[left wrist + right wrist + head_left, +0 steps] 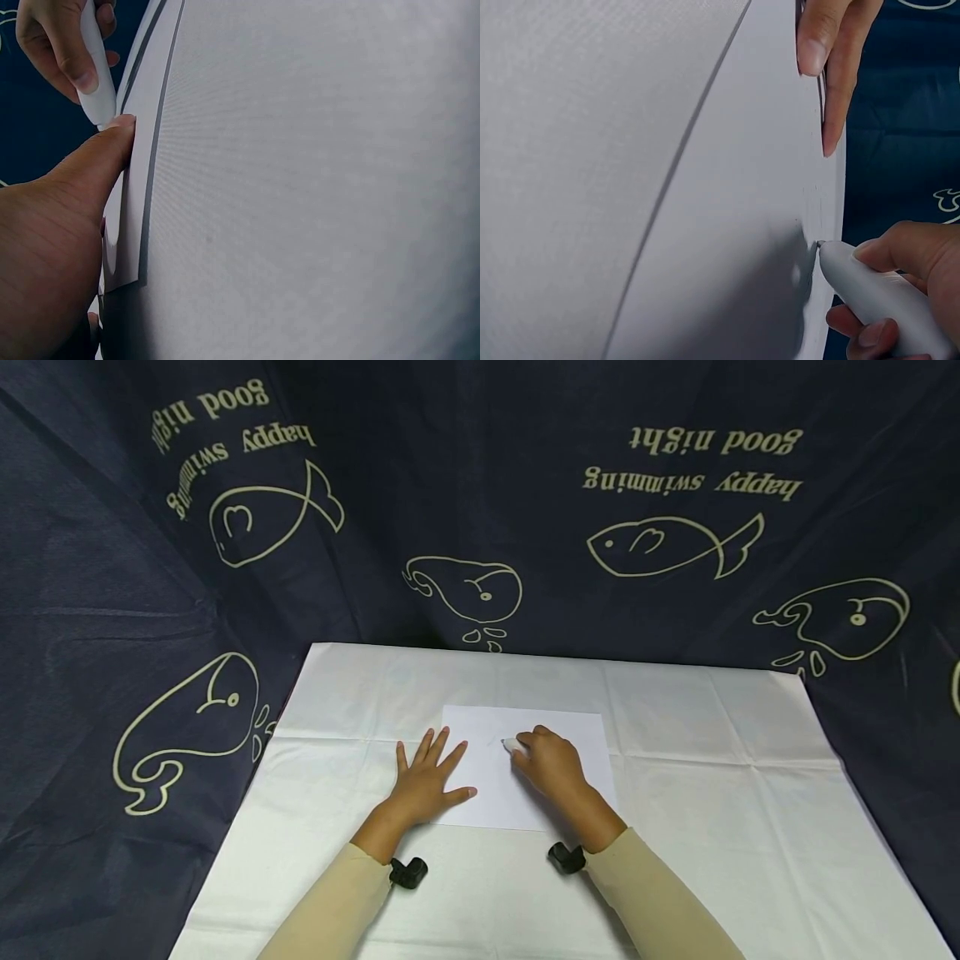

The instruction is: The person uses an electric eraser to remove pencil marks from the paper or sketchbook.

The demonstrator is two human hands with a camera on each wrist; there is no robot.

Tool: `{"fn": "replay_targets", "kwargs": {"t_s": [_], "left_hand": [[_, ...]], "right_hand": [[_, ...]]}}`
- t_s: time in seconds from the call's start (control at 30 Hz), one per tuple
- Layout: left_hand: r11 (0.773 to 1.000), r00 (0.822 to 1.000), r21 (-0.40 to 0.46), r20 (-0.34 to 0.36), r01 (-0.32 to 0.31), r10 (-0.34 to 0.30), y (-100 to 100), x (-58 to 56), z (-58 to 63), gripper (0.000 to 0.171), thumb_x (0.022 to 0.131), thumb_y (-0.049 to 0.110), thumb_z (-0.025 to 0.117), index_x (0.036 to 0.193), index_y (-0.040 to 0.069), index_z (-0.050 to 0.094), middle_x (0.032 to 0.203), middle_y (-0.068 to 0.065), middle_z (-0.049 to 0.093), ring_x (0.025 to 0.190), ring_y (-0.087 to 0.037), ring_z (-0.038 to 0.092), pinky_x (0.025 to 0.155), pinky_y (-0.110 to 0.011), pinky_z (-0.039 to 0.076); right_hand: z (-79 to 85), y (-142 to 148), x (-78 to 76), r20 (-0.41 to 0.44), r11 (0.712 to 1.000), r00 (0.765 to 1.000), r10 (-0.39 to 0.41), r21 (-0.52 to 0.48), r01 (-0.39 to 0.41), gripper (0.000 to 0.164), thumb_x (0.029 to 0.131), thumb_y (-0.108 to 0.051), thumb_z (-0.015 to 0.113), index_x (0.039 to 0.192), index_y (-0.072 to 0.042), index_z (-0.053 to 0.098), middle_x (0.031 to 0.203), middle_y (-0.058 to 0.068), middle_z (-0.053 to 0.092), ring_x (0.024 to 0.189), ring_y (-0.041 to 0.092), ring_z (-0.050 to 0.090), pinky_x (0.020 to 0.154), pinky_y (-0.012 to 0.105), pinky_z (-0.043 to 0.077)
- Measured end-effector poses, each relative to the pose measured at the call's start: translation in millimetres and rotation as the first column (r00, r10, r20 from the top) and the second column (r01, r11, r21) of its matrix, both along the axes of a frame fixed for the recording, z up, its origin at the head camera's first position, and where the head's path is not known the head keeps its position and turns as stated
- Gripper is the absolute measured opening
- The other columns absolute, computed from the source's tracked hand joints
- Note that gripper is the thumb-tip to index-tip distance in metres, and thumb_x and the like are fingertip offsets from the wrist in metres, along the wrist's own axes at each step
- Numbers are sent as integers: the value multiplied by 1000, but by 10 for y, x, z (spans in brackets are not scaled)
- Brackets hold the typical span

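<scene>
A sheet of white paper (pixel 497 793) lies on the white cloth. My left hand (pixel 423 787) rests on its left edge with fingers spread, the thumb and some fingertips on the sheet. Over the middle of the paper, my right hand (pixel 553 762) grips a thick white marker (pixel 885 304) between thumb and fingers. The marker's dark tip touches the paper, as the right wrist view shows, and faint thin marks (pixel 820 202) are near it. In the left wrist view the marker (pixel 93 67) appears beyond my left thumb. My palm hides much of its barrel in the head view.
A white, creased tablecloth (pixel 705 827) covers the table around the paper. Behind and to the left hangs a dark blue curtain (pixel 465 485) with fish and whale drawings. Small black devices (pixel 408 872) are on both wrists, at the ends of beige sleeves.
</scene>
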State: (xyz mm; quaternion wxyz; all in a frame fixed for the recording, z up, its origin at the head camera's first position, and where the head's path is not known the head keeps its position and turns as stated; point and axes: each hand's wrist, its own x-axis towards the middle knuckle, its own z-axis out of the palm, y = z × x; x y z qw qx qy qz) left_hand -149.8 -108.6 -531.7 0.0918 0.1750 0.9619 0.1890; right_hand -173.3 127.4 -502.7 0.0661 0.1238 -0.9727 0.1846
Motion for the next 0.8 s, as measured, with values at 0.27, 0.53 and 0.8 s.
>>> {"fn": "replay_targets", "kwargs": {"t_s": [0.27, 0.53, 0.8], "left_hand": [[1000, 1000, -7, -1, 4, -4, -1, -3, -14, 82, 94, 64, 58, 161, 27, 29, 172, -10, 8, 159, -37, 0, 117, -76, -5], [1000, 1000, 7, 1, 5, -5, 2, 7, 7, 82, 94, 62, 59, 161, 25, 30, 172, -12, 10, 159, -38, 1, 116, -77, -4], [1000, 1000, -2, 0, 3, -3, 0, -2, 3, 82, 94, 63, 58, 161, 25, 29, 172, -11, 9, 159, -37, 1, 117, -76, -4]], "right_hand": [[-7, -57, -14, 45, 1000, 999, 27, 8, -28, 29, 88, -22, 75, 112, -6, 77, 95, 11, 73, 79, 28, 72, 69, 44, 58], [-6, -79, -12, 53, 1000, 999, 5, 18, -6, 30, 89, -24, 75, 114, -7, 77, 98, 11, 73, 84, 31, 73, 73, 45, 58], [1, -95, -17, 40, 1000, 999, 19, 15, -19, 29, 89, -22, 75, 113, -6, 77, 97, 12, 73, 83, 31, 73, 72, 45, 59]]}}
